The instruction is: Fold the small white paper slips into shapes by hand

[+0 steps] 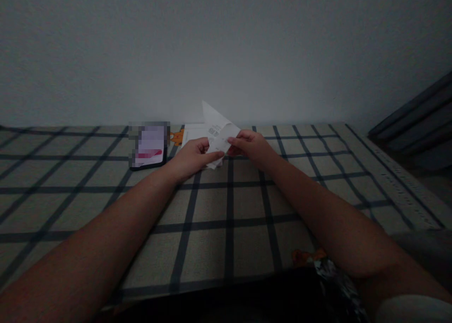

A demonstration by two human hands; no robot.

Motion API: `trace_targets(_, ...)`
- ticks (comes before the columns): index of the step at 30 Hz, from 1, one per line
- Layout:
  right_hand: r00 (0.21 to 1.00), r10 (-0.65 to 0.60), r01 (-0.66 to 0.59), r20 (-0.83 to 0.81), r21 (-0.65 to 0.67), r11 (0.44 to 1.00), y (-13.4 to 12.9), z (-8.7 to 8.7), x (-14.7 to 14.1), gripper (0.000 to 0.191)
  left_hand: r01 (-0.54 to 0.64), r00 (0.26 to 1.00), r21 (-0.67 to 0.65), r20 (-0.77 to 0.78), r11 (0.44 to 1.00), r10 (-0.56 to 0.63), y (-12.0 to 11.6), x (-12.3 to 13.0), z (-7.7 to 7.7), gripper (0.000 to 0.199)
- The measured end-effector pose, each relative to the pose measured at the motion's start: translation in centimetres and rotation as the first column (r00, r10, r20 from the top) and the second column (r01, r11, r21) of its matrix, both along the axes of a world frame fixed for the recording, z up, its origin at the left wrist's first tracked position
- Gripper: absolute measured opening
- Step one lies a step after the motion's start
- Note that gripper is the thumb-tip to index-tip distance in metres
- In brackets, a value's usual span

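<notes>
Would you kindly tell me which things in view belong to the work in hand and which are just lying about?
In hand:
- printed white paper
- left hand and right hand, both holding it

Apparently lying about:
- device with lit screen, though its use is unclear
- white sheet behind the left hand
- orange bear figure

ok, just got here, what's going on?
A person has a white printed paper in a two-handed grip, the left hand and right hand on either side. It looks folded, with a pointed corner sticking up. The hands are above a checked cloth. Left of them is a phone or tablet with its screen lit, and another pale sheet lies behind the left hand. The picture is too dim to read the print.
</notes>
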State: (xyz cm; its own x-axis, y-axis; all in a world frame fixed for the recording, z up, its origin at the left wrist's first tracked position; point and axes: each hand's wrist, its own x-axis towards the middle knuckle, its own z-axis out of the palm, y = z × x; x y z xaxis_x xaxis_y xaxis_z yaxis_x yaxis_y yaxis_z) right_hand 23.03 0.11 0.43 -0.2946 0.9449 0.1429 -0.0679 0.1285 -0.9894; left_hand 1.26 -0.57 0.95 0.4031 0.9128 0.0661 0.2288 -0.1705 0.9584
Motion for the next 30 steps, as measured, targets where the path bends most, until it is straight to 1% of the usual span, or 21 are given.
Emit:
trace_targets(3, 0.999, 0.014, -0.015, -0.048, -0.015, 1.000, -0.03, 0.09, 0.04, 0.042, 0.012, 1.000, -0.030, 0.018, 0.999, -0.011, 0.02, 0.08, -0.01, 0.043)
trace_targets(11, 0.999, 0.026, -0.026, 0.038, 0.008, 1.000, 0.02, -0.16, 0.43, 0.041, -0.012, 1.000, -0.079, -0.013, 0.997, 0.011, -0.19, 0.32, 0.22, 0.041)
trace_targets(18, 0.998, 0.025, -0.025, 0.066, 0.011, 1.000, -0.02, 0.04, 0.34, 0.041, -0.042, 0.999, -0.047, -0.005, 0.998, 0.042, -0.29, 0.34, 0.02, 0.044)
trace_targets(22, 0.997, 0.051, -0.052, 0.060, 0.014, 0.999, -0.13, 0.22, 0.16, 0.041, -0.063, 0.998, -0.009, -0.017, 0.998, 0.063, -0.09, 0.18, -0.05, 0.045)
trace_targets(27, 1.000, 0.011, -0.011, 0.000, 0.022, 1.000, 0.03, 0.30, 0.22, 0.045, -0.028, 0.999, -0.037, -0.029, 0.999, 0.027, -0.22, 0.09, 0.26, 0.041)
trace_targets(30, 1.000, -0.016, 0.015, 0.018, 0.027, 1.000, 0.14, 0.17, 0.31, 0.043, -0.034, 0.999, -0.051, -0.032, 0.998, 0.032, -0.31, 0.18, 0.23, 0.038)
